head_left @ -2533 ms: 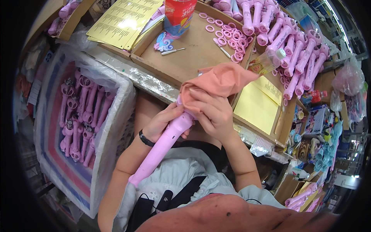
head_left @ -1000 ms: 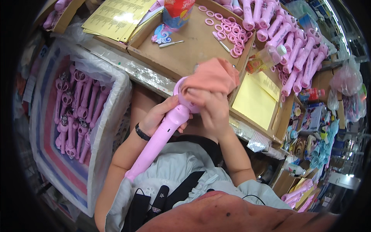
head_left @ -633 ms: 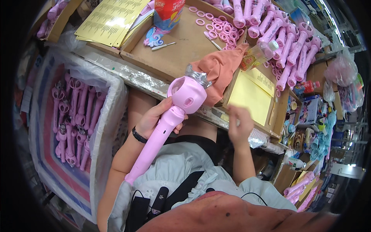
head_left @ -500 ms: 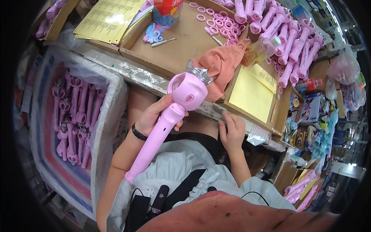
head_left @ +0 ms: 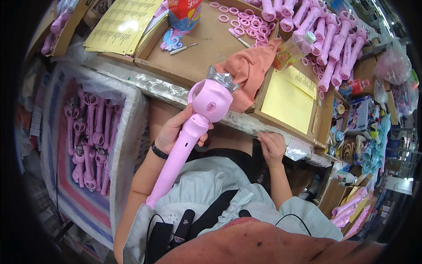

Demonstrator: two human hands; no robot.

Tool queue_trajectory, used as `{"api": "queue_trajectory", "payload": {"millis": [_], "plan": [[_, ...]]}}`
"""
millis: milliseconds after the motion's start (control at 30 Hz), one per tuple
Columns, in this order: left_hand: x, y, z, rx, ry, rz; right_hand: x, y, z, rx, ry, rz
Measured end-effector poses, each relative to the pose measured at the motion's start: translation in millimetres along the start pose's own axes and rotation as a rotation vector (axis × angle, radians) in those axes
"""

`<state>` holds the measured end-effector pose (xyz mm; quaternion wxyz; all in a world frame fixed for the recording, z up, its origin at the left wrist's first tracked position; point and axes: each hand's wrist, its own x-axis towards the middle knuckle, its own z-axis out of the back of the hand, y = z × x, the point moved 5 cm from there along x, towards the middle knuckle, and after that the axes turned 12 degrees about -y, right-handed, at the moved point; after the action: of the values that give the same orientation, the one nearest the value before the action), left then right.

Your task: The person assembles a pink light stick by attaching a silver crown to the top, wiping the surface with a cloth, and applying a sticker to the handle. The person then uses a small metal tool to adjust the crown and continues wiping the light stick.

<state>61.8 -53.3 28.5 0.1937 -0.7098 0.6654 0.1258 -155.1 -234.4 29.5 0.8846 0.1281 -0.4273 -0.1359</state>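
My left hand [head_left: 170,134] is wrapped round a pink toy wand [head_left: 185,140], just below its round, hollow head. The wand slants across my lap, its handle end near my left forearm. A shiny silver crown-shaped piece [head_left: 223,79] tops the head, close to an orange cloth [head_left: 248,72] on the worktable. At the table's front edge, right of the wand, is my right hand [head_left: 273,147], its fingers drawn together; whatever may be between the fingertips is too small to make out.
Pink wands fill a lined basket [head_left: 125,94] at my left. A cardboard tray [head_left: 176,70] holds pink rings [head_left: 250,31], a white-handled tool [head_left: 182,49] and a cup [head_left: 187,17]. More pink wands [head_left: 327,42] are piled far right, behind a clear bottle [head_left: 293,49] and yellow paper [head_left: 285,105].
My right hand has shifted slightly right and down, its fingers drawing closer together. My left hand still holds the wand in nearly the same place; the view has shifted a little.
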Motion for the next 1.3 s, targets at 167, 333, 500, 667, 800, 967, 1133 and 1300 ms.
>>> {"api": "queue_trajectory", "payload": {"millis": [167,333,500,667,800,967,1133,1300], "plan": [[1,0,0,0.018,0.019,-0.020,21,10,-14,0.569,-0.213,-0.605],[0,2,1,-0.042,0.038,-0.001,75,42,-35,0.511,-0.151,-0.412],[1,2,4,-0.016,0.012,-0.041,104,60,-56,0.620,-0.132,-0.478],[1,2,3,0.001,0.037,-0.056,107,57,-73,0.595,-0.085,-0.665],[2,0,3,0.012,0.051,-0.083,110,69,-67,0.594,-0.105,-0.399],[2,0,1,0.018,0.083,-0.100,109,66,-72,0.654,-0.115,-0.500],[1,1,1,0.001,0.084,-0.085,108,63,-73,0.639,-0.099,-0.593],[2,1,1,0.008,0.077,-0.094,108,66,-71,0.545,-0.128,-0.517]]}}
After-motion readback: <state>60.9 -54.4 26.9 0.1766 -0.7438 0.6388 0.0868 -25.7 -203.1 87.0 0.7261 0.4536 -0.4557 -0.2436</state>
